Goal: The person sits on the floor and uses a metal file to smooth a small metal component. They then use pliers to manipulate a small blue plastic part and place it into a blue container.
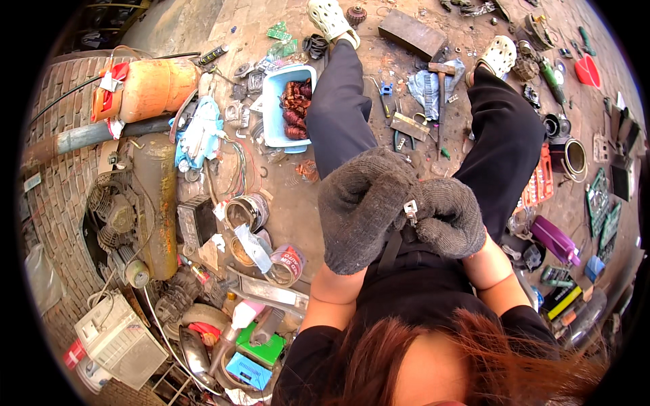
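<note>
My left hand (362, 210), in a dark grey knit glove, is curled closed at chest height over my lap. My right hand (447, 216), gloved the same way, is closed beside it, and the two meet around a small silvery metal piece (410, 211). Both sets of fingers grip at this piece; its far end and whatever else may lie under the fingers are hidden. Behind the hands, on the ground between my legs, lie a wooden-handled hammer (441, 91), pliers (399, 139), a small metal block (409, 126) and a blue rag (423, 95).
A blue tub (274, 115) of coiled copper stands beside my left leg. Further left are an orange gas cylinder (162, 88), cans (288, 264) and metal scrap. To the right are tool cases (596, 203), a purple bottle (552, 237) and a red container (587, 71).
</note>
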